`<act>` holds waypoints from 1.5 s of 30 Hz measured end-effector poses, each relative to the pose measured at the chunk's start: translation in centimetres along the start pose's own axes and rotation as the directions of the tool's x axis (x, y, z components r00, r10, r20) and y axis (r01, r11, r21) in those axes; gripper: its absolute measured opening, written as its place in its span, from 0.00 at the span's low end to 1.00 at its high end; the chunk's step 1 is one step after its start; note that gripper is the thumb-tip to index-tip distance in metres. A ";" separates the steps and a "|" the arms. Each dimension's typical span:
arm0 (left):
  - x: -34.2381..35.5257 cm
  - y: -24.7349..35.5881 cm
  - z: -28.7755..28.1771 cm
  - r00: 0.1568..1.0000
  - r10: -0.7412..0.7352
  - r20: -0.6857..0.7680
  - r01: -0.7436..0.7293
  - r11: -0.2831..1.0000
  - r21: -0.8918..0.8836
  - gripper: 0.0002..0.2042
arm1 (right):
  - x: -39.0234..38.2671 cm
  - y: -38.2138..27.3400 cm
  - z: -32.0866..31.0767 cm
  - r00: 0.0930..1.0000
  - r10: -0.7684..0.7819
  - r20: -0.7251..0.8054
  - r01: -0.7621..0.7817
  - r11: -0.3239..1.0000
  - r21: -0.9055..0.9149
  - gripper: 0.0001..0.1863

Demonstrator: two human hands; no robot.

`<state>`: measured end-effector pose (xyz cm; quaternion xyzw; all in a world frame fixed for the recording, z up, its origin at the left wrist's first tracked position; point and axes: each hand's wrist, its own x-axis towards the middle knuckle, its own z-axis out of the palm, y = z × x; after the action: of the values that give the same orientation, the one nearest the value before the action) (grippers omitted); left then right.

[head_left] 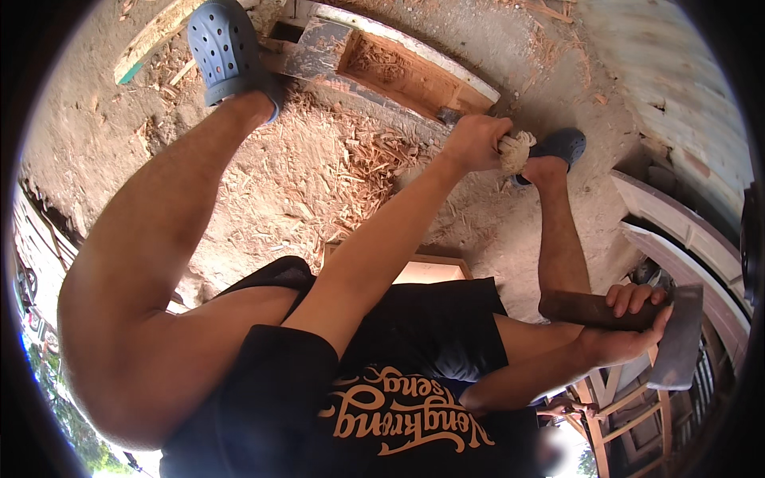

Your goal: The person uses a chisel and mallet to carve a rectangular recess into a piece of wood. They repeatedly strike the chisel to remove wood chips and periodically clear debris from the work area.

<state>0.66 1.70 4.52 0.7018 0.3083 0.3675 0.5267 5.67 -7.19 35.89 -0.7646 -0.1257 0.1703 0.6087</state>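
Note:
My left hand (476,143) is closed around a chisel, whose frayed, fibrous handle end (516,153) sticks out to the right of the fist. The chisel's dark metal (451,116) shows at the corner of a recess cut in a long timber (315,49); how deep its edge sits is hidden. Out to the right and away from the timber, my right hand (633,323) grips a mallet-like tool (594,309) by its thick dark handle. Its grey, block-shaped head (677,338) hangs past my fingers; I cannot tell whether it is wood or metal.
Wood chips (370,179) litter the dirt floor around the timber. My left foot in a blue clog (223,48) rests at the timber's left part, my right clog (562,147) beyond its right end. Panelled boards (685,227) and a corrugated sheet (669,72) stand at right.

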 end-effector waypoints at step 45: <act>-0.5 -1.9 0.9 0.985 0.073 0.159 -0.092 0.989 0.118 0.12 | -1.0 16.0 5.4 0.793 0.596 -0.123 -0.593 0.802 0.062 0.09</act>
<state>1.10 1.33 2.48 0.7718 0.2598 0.3136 0.4884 2.27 -6.48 19.32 -0.7688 0.1644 0.3016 0.5393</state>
